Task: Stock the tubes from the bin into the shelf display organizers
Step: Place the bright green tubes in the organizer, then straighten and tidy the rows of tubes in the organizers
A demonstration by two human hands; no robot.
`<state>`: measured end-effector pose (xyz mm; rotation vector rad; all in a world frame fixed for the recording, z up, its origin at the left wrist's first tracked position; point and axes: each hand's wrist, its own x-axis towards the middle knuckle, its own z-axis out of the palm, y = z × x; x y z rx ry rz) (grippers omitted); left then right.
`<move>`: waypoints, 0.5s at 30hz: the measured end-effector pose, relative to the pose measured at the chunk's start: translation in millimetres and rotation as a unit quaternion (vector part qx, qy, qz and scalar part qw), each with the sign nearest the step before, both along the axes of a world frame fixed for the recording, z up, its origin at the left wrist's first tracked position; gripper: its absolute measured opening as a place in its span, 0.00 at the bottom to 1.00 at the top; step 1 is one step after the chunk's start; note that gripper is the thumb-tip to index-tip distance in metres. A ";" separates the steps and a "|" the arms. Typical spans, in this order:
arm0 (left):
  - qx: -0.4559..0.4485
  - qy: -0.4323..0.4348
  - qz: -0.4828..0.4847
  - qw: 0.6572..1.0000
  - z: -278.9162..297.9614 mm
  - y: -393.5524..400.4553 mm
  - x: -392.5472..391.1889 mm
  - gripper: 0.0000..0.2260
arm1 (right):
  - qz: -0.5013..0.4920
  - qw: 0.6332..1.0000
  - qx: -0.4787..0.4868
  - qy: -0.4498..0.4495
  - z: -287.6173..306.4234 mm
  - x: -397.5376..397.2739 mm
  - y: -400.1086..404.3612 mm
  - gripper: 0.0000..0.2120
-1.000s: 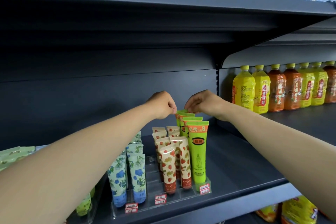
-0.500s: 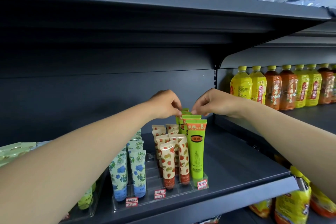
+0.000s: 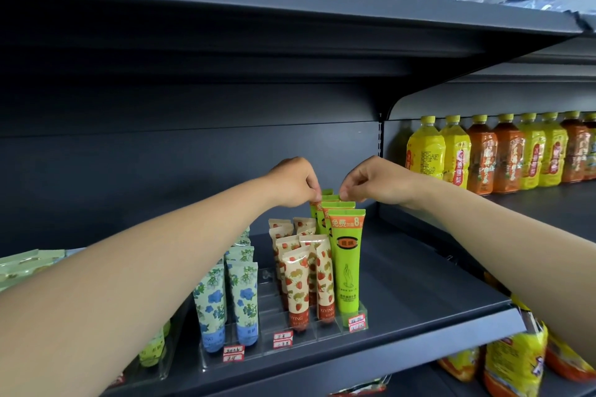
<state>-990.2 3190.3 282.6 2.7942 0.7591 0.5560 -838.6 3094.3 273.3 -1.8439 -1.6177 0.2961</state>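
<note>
At frame centre, both arms reach forward; the left hand (image 3: 295, 182) and right hand (image 3: 374, 182) each pinch with curled fingers the rear bright-green plastic tube (image 3: 329, 200), upright in the clear acrylic organizer (image 3: 322, 333).

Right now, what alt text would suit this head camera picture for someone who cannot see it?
Both hands, left hand and right hand, pinch the tops of rear green tubes standing in a clear organizer on a dark shelf. Strawberry tubes and blue-flower tubes stand alongside.
</note>
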 end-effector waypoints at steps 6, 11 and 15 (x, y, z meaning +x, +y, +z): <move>-0.029 0.006 0.001 1.000 4.4 -2.7 -2.8 0.06 | -0.013 0.999 0.026 0.018 -0.6 -0.9 -0.7 0.03; -0.037 -0.002 -0.013 0.999 11.6 -9.3 -10.8 0.08 | -0.017 0.999 0.044 0.000 2.2 -2.6 -10.5 0.03; -0.070 -0.036 -0.038 0.996 14.2 -15.7 -20.3 0.06 | 0.001 0.999 0.055 -0.003 7.2 -3.5 -25.5 0.03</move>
